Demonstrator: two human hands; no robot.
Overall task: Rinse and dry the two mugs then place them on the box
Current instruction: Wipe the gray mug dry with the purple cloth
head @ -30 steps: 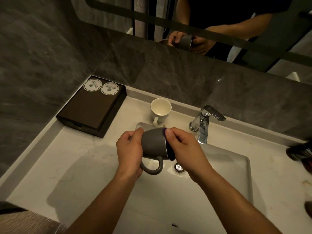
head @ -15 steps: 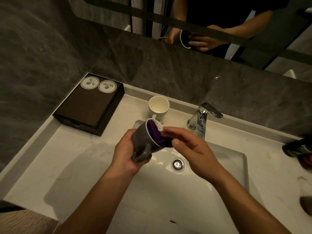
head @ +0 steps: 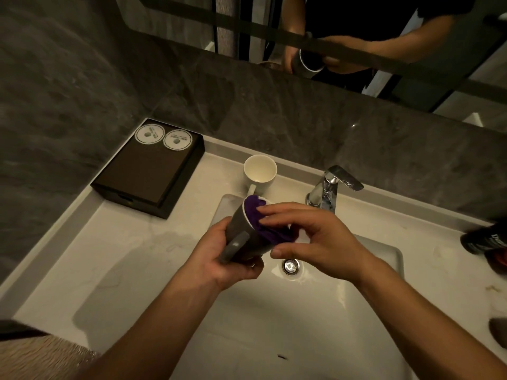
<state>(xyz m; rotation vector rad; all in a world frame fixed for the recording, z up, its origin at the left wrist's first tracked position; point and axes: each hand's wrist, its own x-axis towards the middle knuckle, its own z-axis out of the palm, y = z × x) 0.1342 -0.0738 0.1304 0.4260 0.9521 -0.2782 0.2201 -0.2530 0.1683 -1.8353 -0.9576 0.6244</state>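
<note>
Over the sink (head: 274, 325), tilted grey mug (head: 238, 224) holds purple cloth (head: 253, 212).

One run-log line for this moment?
drying | left hand grips grey ceramic mug | right hand holds purple cloth inside | white ceramic mug on counter

Bare forearms (head: 153, 330), left hand (head: 219, 259), right hand (head: 321, 237) — black short-sleeved top (head: 356, 17) mirrored

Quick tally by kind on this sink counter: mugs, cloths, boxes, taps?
Mugs: 2 (grey mug, white mug)
Cloths: 1 (purple cloth)
Boxes: 1 (box)
Taps: 1 (tap)
Total: 5
</note>
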